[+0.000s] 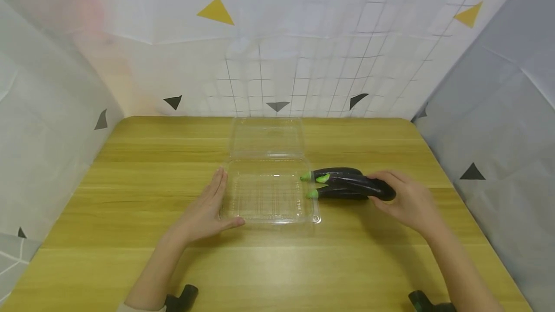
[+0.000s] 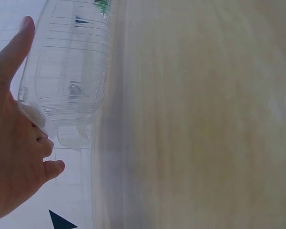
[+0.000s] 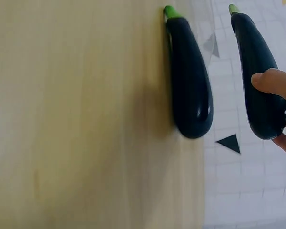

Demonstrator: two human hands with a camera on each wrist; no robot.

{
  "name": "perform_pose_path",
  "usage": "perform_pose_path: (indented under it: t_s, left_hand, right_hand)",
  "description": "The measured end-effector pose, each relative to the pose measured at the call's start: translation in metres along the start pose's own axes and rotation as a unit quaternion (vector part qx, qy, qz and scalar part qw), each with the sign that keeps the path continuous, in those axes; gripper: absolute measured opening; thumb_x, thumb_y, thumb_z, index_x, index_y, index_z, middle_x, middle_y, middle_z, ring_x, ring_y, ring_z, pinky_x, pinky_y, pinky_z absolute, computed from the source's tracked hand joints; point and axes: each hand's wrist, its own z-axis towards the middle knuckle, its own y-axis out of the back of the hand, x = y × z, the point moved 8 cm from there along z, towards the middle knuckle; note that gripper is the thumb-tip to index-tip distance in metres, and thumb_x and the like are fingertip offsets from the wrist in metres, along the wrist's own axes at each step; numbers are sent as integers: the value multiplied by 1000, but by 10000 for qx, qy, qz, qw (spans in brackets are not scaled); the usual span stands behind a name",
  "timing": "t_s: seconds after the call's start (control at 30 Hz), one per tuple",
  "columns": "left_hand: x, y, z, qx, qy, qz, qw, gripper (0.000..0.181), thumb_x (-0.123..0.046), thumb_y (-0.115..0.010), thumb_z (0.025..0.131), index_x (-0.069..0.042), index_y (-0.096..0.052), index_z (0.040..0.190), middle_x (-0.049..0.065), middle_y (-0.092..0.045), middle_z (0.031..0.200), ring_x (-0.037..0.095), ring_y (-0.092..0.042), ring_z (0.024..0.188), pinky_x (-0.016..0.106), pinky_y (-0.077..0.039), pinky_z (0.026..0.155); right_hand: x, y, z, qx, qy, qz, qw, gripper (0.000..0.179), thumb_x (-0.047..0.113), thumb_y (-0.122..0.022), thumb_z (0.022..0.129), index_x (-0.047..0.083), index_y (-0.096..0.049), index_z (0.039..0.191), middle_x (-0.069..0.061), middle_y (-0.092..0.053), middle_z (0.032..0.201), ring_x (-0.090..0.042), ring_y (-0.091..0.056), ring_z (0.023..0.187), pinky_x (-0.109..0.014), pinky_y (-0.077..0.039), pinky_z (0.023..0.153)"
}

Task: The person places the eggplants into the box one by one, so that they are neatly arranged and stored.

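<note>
A clear plastic clamshell box [image 1: 269, 196] lies on the table with its lid [image 1: 267, 137] folded back toward the wall. My left hand [image 1: 208, 211] rests against its left side, fingers extended and thumb at the front corner; in the left wrist view that hand [image 2: 16, 129] touches the box's wall [image 2: 71, 62]. My right hand [image 1: 409, 199] grips the thick end of an eggplant [image 1: 355, 183], raised above two others. Those lie side by side, a rear eggplant [image 1: 340, 171] and a front eggplant [image 1: 342, 192], green stems at the box's right edge. The right wrist view shows the held eggplant [image 3: 257, 71] tilted above the table.
The wooden table [image 1: 277, 264] has a white sheet wall [image 1: 277, 76] behind it and sheets at both sides. Black straps [image 1: 182, 297] show at the wrists along the bottom edge.
</note>
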Motion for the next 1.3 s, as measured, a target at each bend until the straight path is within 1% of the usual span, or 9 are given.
perform_pose_path:
  t_s: [0.17, 0.23, 0.5, 0.6, 0.73, 0.83, 0.97, 1.1, 1.3]
  left_hand:
    - [0, 0, 0, -9, 19, -9, 10000, 118, -64, -64, 81, -4, 9, 152, 13, 15, 159, 25, 6, 146, 49, -12, 116]
    - [0, 0, 0, -12, 26, 2, 10000, 118, -65, -64, 81, -4, 8, 152, 13, 15, 159, 25, 6, 146, 49, -12, 116]
    - [0, 1, 0, 7, 64, 18, 10000, 118, -64, -65, 81, -4, 8, 152, 12, 15, 159, 23, 7, 146, 48, -11, 116]
    - [-1, 1, 0, -17, 53, 11, 10000, 118, -63, -65, 81, -4, 8, 153, 12, 15, 159, 26, 6, 146, 49, -13, 116]
    - [-2, 2, -1, -59, 30, 35, 10000, 119, -63, -66, 80, -3, 6, 153, 13, 13, 160, 28, 3, 146, 50, -14, 115]
    - [-1, 2, -1, -51, 32, 51, 10000, 119, -63, -66, 80, -2, 6, 153, 13, 14, 159, 28, 3, 146, 50, -14, 115]
    - [-1, 1, 0, -27, 65, 61, 10000, 118, -63, -65, 81, -3, 6, 153, 13, 14, 159, 26, 5, 146, 49, -13, 116]
    - [-1, 1, 0, 18, 134, 34, 9999, 118, -64, -65, 81, -4, 8, 153, 11, 16, 159, 24, 6, 146, 47, -12, 116]
    - [-1, 1, 0, 33, 156, -22, 9999, 118, -64, -65, 80, -5, 7, 153, 11, 16, 159, 26, 5, 146, 50, -13, 116]
  right_hand:
    - [14, 3, 14, -145, 297, 7, 9995, 58, 63, -45, 89, 16, -68, 113, -2, -66, 103, -22, -67, 80, -32, -50, 49]
    - [19, 3, 19, -194, 377, 88, 9991, 55, 60, -47, 89, 15, -68, 114, -2, -66, 103, -22, -66, 80, -33, -51, 50]
    - [32, 4, 34, -265, 557, 172, 9979, 56, 59, -46, 90, 13, -69, 113, -3, -65, 103, -18, -65, 71, -25, -45, 44]
    - [35, 3, 38, -278, 609, 251, 9974, 53, 56, -51, 90, 12, -69, 114, -4, -65, 103, -16, -64, 68, -25, -44, 43]
    - [38, 3, 42, -300, 649, 297, 9970, 44, 41, -67, 81, 13, -69, 114, -3, -66, 103, -17, -64, 70, -28, -47, 45]
    - [41, 1, 45, -276, 637, 281, 9972, 46, 33, -75, 72, 13, -69, 113, -2, -66, 102, -19, -66, 76, -32, -51, 50]
    - [46, -3, 51, -228, 586, 329, 9975, 48, 30, -78, 67, 14, -70, 112, -2, -66, 101, -18, -66, 78, -34, -53, 55]
    - [51, -7, 56, -212, 586, 443, 9971, 48, 29, -78, 66, 15, -70, 112, -2, -66, 102, -18, -66, 80, -35, -54, 56]
    - [57, -11, 62, -265, 655, 671, 9952, 51, 23, -82, 64, 16, -71, 113, -1, -67, 104, -19, -67, 82, -34, -54, 57]
